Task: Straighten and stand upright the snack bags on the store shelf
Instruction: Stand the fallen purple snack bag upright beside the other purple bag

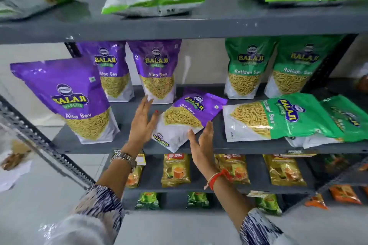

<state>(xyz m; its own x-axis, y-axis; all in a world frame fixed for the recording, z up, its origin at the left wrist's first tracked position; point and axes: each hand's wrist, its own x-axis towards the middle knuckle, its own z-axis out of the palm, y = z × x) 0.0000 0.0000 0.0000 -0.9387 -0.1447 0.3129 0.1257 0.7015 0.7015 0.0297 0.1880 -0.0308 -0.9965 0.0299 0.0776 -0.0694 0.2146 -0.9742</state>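
A purple Aloo Sev bag (pixel 185 119) lies tilted on the grey middle shelf (pixel 219 146), its bottom toward me. My left hand (pixel 142 123) is spread against the bag's left edge. My right hand (pixel 202 145) sits at its lower right corner, fingers apart, not closed around it. Three purple Aloo Sev bags stand upright: one in front at the left (pixel 71 99) and two behind (pixel 113 69) (pixel 157 69). Two green Ratlami Sev bags (pixel 247 67) (pixel 294 67) stand at the back right. Two more green bags (pixel 278 119) (pixel 346 117) lie flat on their sides in front.
White and green pouches (pixel 153 2) lie stacked on the shelf above. Lower shelves hold small yellow packets (pixel 175 171), green packets (pixel 148 201) and orange packets (pixel 344 195). A perforated metal upright (pixel 39 139) runs diagonally at the left. Bare shelf shows between the purple and green standing bags.
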